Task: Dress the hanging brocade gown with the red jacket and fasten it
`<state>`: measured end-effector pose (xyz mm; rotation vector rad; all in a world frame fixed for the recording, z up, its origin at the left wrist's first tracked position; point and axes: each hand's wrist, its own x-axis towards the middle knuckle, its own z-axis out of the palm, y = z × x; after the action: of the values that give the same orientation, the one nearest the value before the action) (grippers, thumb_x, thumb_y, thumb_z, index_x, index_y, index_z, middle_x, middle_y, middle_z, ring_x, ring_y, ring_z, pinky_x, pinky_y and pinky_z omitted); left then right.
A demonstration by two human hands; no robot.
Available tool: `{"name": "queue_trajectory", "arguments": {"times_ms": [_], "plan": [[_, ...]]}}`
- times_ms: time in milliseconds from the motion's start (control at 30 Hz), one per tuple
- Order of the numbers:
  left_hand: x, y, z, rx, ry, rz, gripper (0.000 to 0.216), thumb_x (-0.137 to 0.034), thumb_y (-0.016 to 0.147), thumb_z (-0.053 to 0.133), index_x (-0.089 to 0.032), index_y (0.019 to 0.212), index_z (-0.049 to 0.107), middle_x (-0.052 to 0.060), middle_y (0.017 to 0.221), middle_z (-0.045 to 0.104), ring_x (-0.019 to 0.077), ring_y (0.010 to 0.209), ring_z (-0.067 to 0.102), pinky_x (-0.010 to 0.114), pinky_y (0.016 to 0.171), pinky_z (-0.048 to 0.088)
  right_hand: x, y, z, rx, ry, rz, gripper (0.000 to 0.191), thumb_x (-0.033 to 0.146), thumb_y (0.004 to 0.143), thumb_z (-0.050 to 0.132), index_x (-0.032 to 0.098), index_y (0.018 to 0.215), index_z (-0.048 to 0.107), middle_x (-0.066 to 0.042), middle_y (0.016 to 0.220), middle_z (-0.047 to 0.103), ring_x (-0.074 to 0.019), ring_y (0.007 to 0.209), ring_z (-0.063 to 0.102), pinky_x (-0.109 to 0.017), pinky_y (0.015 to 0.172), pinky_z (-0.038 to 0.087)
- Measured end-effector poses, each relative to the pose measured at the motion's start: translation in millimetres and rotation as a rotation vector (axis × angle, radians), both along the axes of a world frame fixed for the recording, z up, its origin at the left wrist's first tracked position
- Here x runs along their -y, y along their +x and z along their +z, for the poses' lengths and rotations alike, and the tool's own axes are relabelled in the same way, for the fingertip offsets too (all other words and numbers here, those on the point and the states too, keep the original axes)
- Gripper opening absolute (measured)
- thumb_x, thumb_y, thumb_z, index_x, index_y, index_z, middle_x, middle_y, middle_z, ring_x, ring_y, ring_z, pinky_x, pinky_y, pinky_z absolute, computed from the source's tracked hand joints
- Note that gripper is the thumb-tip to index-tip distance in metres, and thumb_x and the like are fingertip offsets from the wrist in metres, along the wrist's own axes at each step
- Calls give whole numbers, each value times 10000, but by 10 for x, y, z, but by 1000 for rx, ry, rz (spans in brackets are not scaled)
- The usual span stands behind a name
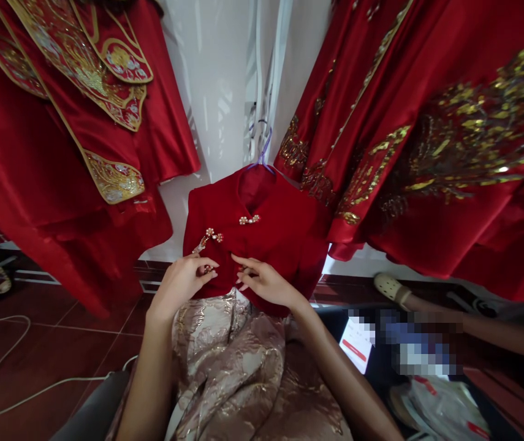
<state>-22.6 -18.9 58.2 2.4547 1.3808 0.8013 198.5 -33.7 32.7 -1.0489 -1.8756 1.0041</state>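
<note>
A red velvet top [271, 245] hangs in front of me with its collar towards the wall. One pearl flower clasp [249, 220] sits below the collar, and another jewelled flower clasp [213, 235] lies on the left side of the chest. My left hand [179, 283] is closed in a pinch on a small beaded clasp [209, 269] near the lower front. Opposite it, my right hand [268, 283] pinches at the front of the top, where a bit of beading shows; its fingertips partly hide what they hold. Shiny brocade fabric [238, 361] lies below the hands.
Red embroidered garments [128, 116] hang at left, and a sequined red garment [473, 141] hangs at right. A lit phone [357, 344] and plastic bags [450, 407] lie at right. Another person's clog [390, 289] shows behind them. A cable [27, 407] crosses the floor.
</note>
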Motion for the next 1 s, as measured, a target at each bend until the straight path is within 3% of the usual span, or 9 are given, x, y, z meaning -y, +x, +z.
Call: {"name": "queue_trajectory", "arguments": {"times_ms": [133, 300, 400, 567, 700, 1000], "plan": [[43, -51, 13, -89, 15, 22, 255, -252, 784, 573, -316, 1004, 684, -3, 772, 607, 122, 619, 544, 231, 593, 383, 83, 6, 78, -10, -7, 21, 466, 295, 855, 516, 213, 1313, 492, -91, 1122, 585, -127, 787, 647, -290, 715, 551], [63, -36, 50, -106, 45, 35, 158, -250, 798, 555, -287, 883, 684, -2, 828, 607, 130, 689, 568, 236, 626, 394, 191, 108, 311, -61, -45, 18, 316, 299, 812, 601, 191, 1109, 596, -40, 869, 658, -127, 707, 647, -278, 675, 559], [67, -4, 66, -34, 23, 19, 155, -216, 793, 540, -257, 885, 658, -9, 787, 625, 128, 691, 579, 233, 640, 412, 213, 54, 377, -135, -43, -8, 221, 292, 795, 622, 192, 990, 590, -27, 823, 654, -127, 705, 647, -275, 667, 562], [40, 26, 30, 124, -106, 14, 109, -203, 761, 554, -212, 837, 632, -9, 773, 682, 135, 733, 635, 239, 708, 458, 56, -296, 153, -226, 6, -56, 164, 289, 790, 612, 196, 922, 578, -14, 813, 629, -130, 715, 648, -266, 636, 567], [9, 9, -24, 245, -202, 6, 121, -246, 757, 561, -191, 824, 644, 14, 799, 697, 153, 751, 654, 245, 696, 485, -70, -488, -31, -120, 164, -194, 87, 248, 820, 562, 197, 885, 591, -12, 830, 637, -116, 722, 624, -218, 588, 525], [3, 29, -25, 346, -259, 75, 173, -237, 696, 602, -168, 824, 695, 34, 811, 717, 176, 758, 667, 267, 717, 505, -44, -533, -107, -81, 314, -251, 66, 215, 843, 520, 207, 877, 576, -1, 856, 624, -103, 737, 596, -181, 560, 485]]}}
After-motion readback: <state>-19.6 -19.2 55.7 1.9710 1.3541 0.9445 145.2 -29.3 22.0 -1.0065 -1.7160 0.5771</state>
